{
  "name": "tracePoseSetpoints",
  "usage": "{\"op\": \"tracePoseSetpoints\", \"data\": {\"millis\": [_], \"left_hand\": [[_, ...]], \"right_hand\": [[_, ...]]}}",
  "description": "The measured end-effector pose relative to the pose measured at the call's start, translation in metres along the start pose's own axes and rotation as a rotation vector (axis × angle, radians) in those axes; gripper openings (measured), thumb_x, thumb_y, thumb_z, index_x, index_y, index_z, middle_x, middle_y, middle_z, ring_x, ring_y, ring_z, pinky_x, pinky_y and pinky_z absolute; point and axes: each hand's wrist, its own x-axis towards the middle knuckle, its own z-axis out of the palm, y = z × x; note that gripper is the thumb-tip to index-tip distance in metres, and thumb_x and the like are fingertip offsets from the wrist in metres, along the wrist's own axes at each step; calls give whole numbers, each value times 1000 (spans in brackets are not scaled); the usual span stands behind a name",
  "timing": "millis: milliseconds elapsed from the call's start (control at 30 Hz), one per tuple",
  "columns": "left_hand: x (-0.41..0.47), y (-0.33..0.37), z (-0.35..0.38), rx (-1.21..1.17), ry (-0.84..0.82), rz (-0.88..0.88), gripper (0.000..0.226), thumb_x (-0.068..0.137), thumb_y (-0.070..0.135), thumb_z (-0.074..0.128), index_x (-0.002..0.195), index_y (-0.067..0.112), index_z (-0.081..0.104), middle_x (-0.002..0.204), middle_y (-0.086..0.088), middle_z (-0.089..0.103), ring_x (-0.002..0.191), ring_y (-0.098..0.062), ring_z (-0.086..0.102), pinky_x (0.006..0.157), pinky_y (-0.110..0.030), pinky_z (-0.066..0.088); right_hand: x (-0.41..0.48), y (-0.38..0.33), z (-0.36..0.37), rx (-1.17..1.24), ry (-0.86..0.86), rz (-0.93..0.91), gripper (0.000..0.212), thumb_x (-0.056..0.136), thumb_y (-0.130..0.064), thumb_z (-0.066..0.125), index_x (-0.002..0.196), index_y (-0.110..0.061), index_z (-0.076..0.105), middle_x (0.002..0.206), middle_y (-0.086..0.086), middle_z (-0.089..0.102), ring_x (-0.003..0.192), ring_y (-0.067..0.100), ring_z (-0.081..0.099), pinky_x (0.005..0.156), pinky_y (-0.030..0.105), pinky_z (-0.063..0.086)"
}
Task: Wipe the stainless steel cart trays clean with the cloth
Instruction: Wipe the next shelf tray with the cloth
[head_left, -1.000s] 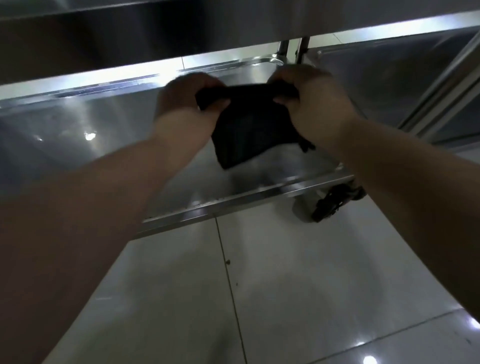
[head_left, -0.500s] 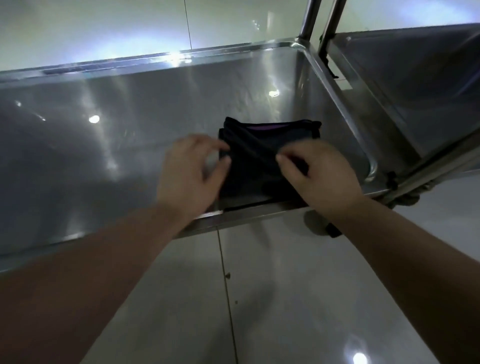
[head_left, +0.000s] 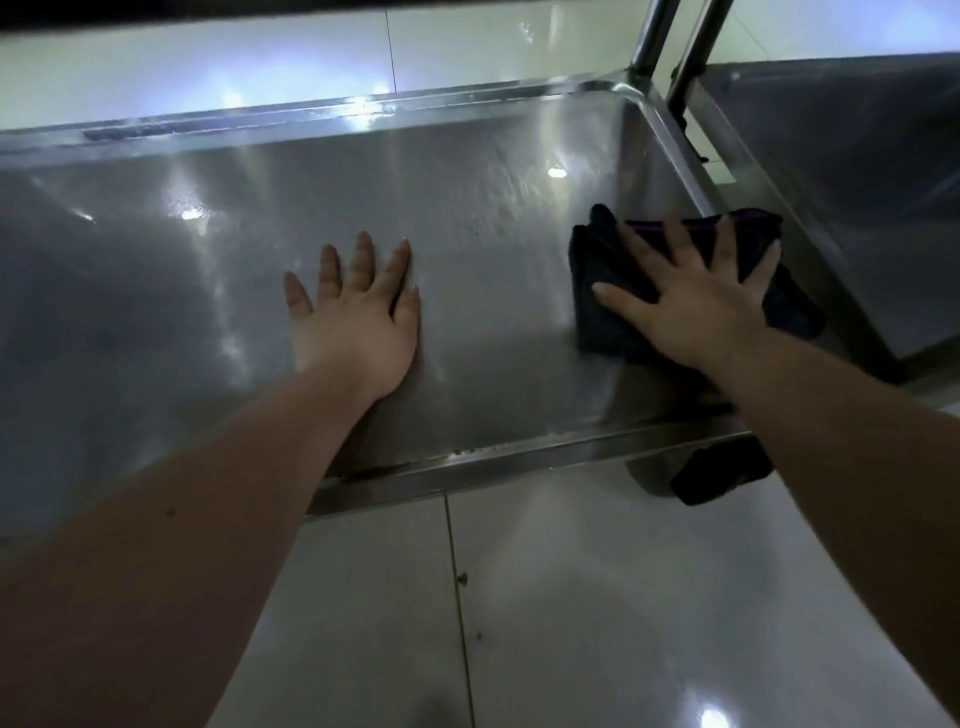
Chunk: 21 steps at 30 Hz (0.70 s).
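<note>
Pressing the folded dark cloth (head_left: 597, 317) flat at the tray's (head_left: 467, 182) right end, the right hand (head_left: 696, 306) keeps straight, spread fingers (head_left: 641, 249); the left hand (head_left: 358, 317) lies released on bare steel. Likely slips: the ungripped cloth bunching or sliding free, and specks along the near rim (head_left: 519, 457) getting missed.

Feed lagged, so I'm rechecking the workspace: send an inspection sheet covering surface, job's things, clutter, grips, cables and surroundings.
Surface: tray shiny, dark specks toward the back, dark marks on front rim.
Job's things: dark cloth, folded, flat at the tray's right end.
Clutter: nothing seen.
Grips: left hand laid flat on bare tray; right hand spread, pressing cloth.
Cables: nothing seen.
Surroundings: tiled floor, wheel under front rim, second tray at right.
</note>
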Motion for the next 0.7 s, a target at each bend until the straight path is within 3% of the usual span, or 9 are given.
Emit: {"op": "tracePoseSetpoints", "data": {"millis": [133, 267, 367, 433, 567, 700], "left_hand": [[0, 1, -2, 0, -21, -3, 56, 101, 51, 9, 155, 42, -1, 165, 4, -3, 151, -28, -6, 117, -58, -7], [-6, -1, 1, -1, 17, -52, 60, 100, 53, 13, 155, 38, -3, 165, 3, -3, 151, -28, -6, 117, -60, -6], [-9, -6, 5, 23, 23, -145, 65, 94, 63, 9, 154, 42, -3, 165, 3, -5, 150, -37, -8, 113, -66, -7], [-8, -8, 5, 26, 19, -164, 68, 90, 68, 5, 153, 44, -1, 165, 5, -5, 149, -41, -8, 111, -68, -6], [-2, -10, 8, 32, -1, -148, 73, 83, 69, -2, 152, 45, -5, 165, 6, -8, 148, -42, -11, 108, -70, -8], [2, -13, 8, 41, -42, -141, 72, 83, 68, -3, 151, 46, -9, 164, 6, -11, 147, -42, -13, 107, -71, -9]], "right_hand": [[32, -49, -4, 18, -8, 2, 86, 68, -94, 1, 145, -58, -10, 164, -7, -9, 145, 47, -13, 103, 75, -13], [36, -131, -8, 47, 35, -229, 80, 76, -90, 11, 146, -58, -7, 164, -7, -9, 145, 48, -14, 104, 73, -16], [41, -134, -9, 22, 8, -377, 78, 74, -92, 13, 144, -63, -7, 164, -12, -9, 147, 40, -16, 107, 69, -17], [52, -102, -13, 24, 24, -336, 77, 75, -92, 15, 144, -63, -5, 164, -13, -5, 148, 39, -12, 109, 69, -13], [62, -42, -16, 39, -23, -37, 82, 74, -92, 11, 147, -58, -2, 164, -11, -3, 147, 41, -11, 109, 70, -12], [16, -77, -5, 47, 0, -121, 83, 73, -92, 6, 147, -57, -4, 164, -10, -6, 146, 46, -12, 107, 72, -12]]}}
